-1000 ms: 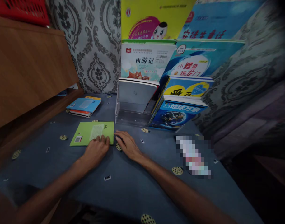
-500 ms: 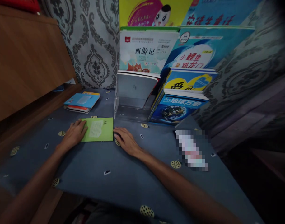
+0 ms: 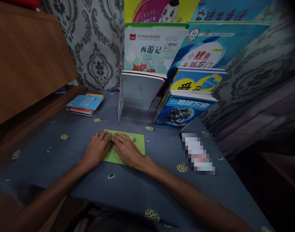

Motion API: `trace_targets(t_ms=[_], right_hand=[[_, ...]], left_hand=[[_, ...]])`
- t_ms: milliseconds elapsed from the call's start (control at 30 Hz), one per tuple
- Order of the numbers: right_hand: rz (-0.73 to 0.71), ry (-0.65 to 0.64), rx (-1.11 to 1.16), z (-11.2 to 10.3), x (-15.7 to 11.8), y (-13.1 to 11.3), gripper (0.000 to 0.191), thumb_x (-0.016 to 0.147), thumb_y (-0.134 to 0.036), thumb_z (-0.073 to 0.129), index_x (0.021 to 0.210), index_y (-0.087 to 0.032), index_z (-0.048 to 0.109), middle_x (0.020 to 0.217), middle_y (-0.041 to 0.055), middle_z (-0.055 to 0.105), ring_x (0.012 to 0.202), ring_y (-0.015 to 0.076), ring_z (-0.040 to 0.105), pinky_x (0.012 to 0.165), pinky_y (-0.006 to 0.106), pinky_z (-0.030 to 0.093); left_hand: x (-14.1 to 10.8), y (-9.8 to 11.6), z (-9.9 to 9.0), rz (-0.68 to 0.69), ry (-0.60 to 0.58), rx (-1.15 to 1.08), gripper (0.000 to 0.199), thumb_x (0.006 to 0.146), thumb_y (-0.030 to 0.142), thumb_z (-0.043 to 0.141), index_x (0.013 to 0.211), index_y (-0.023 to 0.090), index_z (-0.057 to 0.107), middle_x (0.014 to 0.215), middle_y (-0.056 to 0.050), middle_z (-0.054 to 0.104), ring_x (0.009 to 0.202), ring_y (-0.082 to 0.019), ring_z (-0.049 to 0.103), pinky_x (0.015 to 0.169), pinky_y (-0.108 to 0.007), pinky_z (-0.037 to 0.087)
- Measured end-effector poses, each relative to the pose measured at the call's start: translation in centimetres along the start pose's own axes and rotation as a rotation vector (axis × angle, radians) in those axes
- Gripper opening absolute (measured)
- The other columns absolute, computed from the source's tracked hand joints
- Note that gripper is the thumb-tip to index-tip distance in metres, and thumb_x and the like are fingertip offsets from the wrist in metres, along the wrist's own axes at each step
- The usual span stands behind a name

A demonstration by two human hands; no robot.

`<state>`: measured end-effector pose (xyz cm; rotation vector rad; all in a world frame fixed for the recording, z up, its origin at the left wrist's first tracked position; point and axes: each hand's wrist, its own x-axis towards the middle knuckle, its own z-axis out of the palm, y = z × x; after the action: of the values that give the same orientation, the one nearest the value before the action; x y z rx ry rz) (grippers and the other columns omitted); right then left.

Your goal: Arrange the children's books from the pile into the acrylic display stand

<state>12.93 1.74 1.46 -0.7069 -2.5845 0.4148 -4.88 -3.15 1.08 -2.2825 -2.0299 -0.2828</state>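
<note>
Wooden cabinet [image 3: 29, 64]: seen at the far left of the clear book rack [image 3: 135, 116]; a red item [image 3: 19, 3], cut off by the upper border, is set on its top.
Blue-covered stack [image 3: 83, 103]: laid flat on the surface [image 3: 53, 174], left of the rack and well apart from it; orange and yellow edges are shown under the blue cover.
Patterned wall covering [image 3: 99, 67]: seen behind the rack, marked with dark ornaments on grey.
Left hand [image 3: 98, 146]: held palm down in front of the rack, toward its left side; it is opened, with the fingers laid on the left part of the green book.
Green book [image 3: 140, 141]: laid flat and closed on the surface, in front of the rack and apart from it; its middle and left are partly covered by the hands.
Right hand [image 3: 128, 149]: held palm down in front of the rack, opened, with its fingers laid across the middle of the book, just beside the left fingertips.
Left column of books: kept in the rack, with a grey-covered book [image 3: 139, 90] lowest, a white-covered book [image 3: 149, 50] above and a yellow book [image 3: 157, 11] highest.
Right column of books: stood at the rack's right side, with a globe-printed book [image 3: 180, 112] lowest.
Pixelated item [image 3: 198, 154]: placed right of the rack and nearer the camera; its details are masked.
</note>
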Motion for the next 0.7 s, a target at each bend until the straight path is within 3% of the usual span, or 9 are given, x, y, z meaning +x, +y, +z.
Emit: trace_targets(t_ms=[167, 367, 567, 700], right_hand=[[0.036, -0.056, -0.029, 0.4, -0.6, 0.0, 0.041, 0.098, -0.013, 0.039, 0.136, -0.01, 0.054, 0.14, 0.0192, 0.058, 0.137, 0.0254, 0.049, 0.119, 0.047, 0.036], [0.136, -0.059, -0.026, 0.3, -2.2, 1.4, 0.048, 0.1, -0.028, 0.046, 0.143, -0.007, 0.048, 0.152, 0.0233, 0.046, 0.148, 0.0306, 0.035, 0.122, 0.053, 0.031], [0.332, 0.014, -0.061, -1.5, -7.2, 4.9, 0.051, 0.1, -0.033, 0.043, 0.146, -0.012, 0.048, 0.154, 0.0195, 0.045, 0.146, 0.0301, 0.039, 0.122, 0.056, 0.03], [0.408, 0.043, -0.103, -2.8, -10.0, 6.0, 0.054, 0.101, -0.037, 0.039, 0.148, -0.011, 0.046, 0.156, 0.0188, 0.042, 0.148, 0.0307, 0.035, 0.121, 0.056, 0.031]], left_hand=[[0.2, 2.6, 0.1, 0.023, -0.033, -0.025, 0.042, 0.098, 0.019, 0.037, 0.137, 0.017, 0.051, 0.124, -0.013, 0.067, 0.105, -0.028, 0.058, 0.09, -0.044, 0.046], [0.2, 2.9, 0.1, 0.097, -0.014, 0.031, 0.039, 0.098, 0.016, 0.038, 0.133, 0.014, 0.053, 0.125, -0.014, 0.065, 0.118, -0.029, 0.054, 0.099, -0.045, 0.041], [0.1, 2.8, 0.0, 0.106, -0.014, 0.061, 0.039, 0.099, 0.017, 0.035, 0.133, 0.014, 0.055, 0.133, -0.016, 0.063, 0.121, -0.029, 0.055, 0.098, -0.044, 0.043], [0.3, 3.0, 0.3, 0.145, -0.022, 0.064, 0.04, 0.1, 0.019, 0.036, 0.133, 0.015, 0.058, 0.138, -0.016, 0.061, 0.129, -0.031, 0.052, 0.105, -0.049, 0.04]])
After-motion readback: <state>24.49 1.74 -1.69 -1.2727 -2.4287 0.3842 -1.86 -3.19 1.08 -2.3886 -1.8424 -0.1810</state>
